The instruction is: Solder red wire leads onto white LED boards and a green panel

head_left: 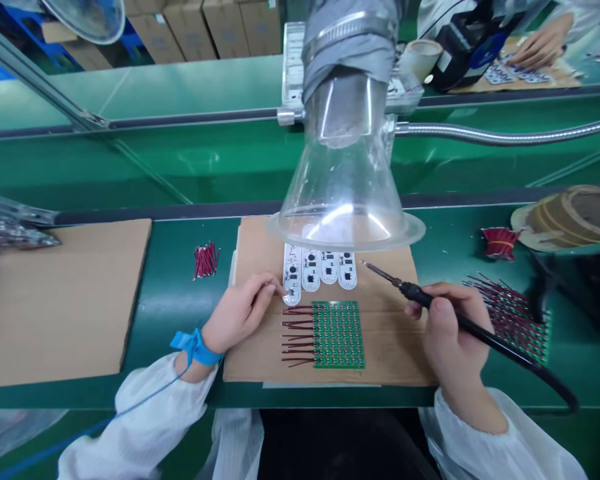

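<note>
My right hand [453,327] is closed around a soldering iron [427,300], whose tip points left, a little right of the white circuit boards. My left hand [247,303] pinches what looks like a thin dark-red wire [269,285]. Its fingertips are at the lower end of the leftmost white circuit board [293,275], which has a red mark. Several shorter white boards [347,271] lie beside it, their tops hidden by the fume hood. Below them is a green circuit board panel [337,337] with dark-red wires [297,345] sticking out leftward.
A clear fume hood [347,193] hangs over the cardboard mat [390,333]. Cut wires [206,260] lie at left, near another cardboard sheet [65,300]. On the right are a wired panel [520,320], a wire bundle [501,243] and a tape-like roll [575,217]. A co-worker's hand [543,43] shows beyond.
</note>
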### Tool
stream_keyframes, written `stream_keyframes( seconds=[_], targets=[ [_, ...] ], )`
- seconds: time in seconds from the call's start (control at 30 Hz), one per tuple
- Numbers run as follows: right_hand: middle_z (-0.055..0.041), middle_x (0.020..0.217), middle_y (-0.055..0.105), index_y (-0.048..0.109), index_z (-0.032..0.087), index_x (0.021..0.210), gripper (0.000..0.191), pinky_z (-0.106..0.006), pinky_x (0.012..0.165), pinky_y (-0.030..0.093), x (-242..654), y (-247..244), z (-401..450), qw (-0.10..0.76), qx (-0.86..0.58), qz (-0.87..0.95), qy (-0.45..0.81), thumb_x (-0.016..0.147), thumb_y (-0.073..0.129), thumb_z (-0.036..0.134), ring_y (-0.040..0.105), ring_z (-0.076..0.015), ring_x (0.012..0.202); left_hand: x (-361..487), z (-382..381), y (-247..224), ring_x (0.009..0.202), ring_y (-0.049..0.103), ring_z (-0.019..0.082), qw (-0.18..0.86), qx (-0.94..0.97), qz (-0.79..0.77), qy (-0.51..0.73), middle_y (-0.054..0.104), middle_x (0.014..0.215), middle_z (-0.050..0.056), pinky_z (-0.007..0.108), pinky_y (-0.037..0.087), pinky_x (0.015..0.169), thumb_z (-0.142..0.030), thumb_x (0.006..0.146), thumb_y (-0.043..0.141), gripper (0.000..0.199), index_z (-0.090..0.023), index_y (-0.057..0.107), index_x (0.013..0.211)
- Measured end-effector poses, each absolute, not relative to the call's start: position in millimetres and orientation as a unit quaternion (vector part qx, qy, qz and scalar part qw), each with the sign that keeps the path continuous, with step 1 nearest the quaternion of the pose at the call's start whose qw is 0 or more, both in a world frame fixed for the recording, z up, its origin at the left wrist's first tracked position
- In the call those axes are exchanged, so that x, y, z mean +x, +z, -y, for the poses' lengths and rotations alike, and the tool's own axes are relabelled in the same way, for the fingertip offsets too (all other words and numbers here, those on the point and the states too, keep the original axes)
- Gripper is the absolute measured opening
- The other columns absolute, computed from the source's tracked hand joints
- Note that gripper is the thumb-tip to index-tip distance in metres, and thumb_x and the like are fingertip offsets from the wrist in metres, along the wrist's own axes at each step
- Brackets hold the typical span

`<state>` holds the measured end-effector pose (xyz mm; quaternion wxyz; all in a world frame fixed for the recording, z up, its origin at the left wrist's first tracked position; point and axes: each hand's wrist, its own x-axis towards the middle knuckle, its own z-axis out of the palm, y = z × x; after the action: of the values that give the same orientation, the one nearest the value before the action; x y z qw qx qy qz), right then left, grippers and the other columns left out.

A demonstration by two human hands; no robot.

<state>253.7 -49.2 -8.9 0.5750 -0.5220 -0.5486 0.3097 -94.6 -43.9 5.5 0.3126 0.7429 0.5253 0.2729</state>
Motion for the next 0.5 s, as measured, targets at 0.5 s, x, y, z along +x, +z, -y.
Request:
stream_keyframes(
  seconds=[0.5],
  targets=[
    [-0.0004, 0.084, 0.068, 0.068, 0.023, 0.102, 0.012, -0.030, 0.056, 0.055, 252.6, -21.4, 64.0, 0.598, -0.520, 0.528, 0.304, 0.103, 0.068, 0.035, 0.067, -0.0147, 0.061, -55.1, 18.8, 11.2, 0.058, 0.057, 0.011, 0.285, 0.744, -0.517, 0.313, 0.069, 0.075, -0.002, 0.025, 0.045, 0.059, -0.029, 0.107, 0.058, 0.011, -0.020, 0.063, 0.110]
  ],
)
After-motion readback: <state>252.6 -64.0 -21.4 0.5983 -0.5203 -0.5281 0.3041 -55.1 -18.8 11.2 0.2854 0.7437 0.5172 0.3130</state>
